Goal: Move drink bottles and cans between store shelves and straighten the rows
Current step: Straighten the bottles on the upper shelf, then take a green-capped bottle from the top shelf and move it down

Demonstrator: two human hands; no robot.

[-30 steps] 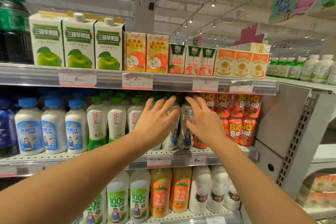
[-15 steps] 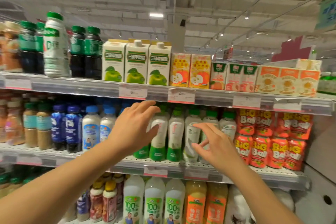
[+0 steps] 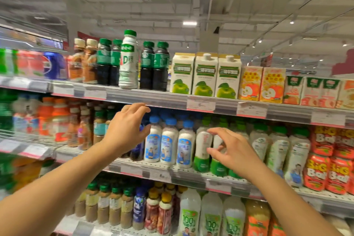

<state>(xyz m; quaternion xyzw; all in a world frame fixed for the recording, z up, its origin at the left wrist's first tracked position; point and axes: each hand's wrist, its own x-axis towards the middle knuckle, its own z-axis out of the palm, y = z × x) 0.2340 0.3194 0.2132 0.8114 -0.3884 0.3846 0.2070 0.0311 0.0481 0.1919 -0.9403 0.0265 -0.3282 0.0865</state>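
My left hand [image 3: 127, 130] hangs in the air in front of the middle shelf [image 3: 172, 173], fingers loosely curved, holding nothing, just left of three blue-capped white bottles [image 3: 168, 142]. My right hand [image 3: 232, 151] hovers lower and to the right, fingers spread and relaxed, in front of the green-capped white bottles [image 3: 203, 147], touching none that I can see. On the top shelf [image 3: 153, 99] a tall white bottle with a green cap [image 3: 128, 59] stands among dark bottles with green labels [image 3: 155, 67].
Apple juice cartons [image 3: 205, 75] and small juice boxes [image 3: 262, 84] fill the top shelf's right side. Red Big Ball bottles [image 3: 329, 161] stand at the middle shelf's right end. Brown and orange bottles [image 3: 76, 126] stand at the left. The lower shelf [image 3: 122, 230] holds more bottles.
The view has swung left along the shelves. Both hands have left the green-capped bottles and shifted left; the left hand now sits by the blue-capped bottles.
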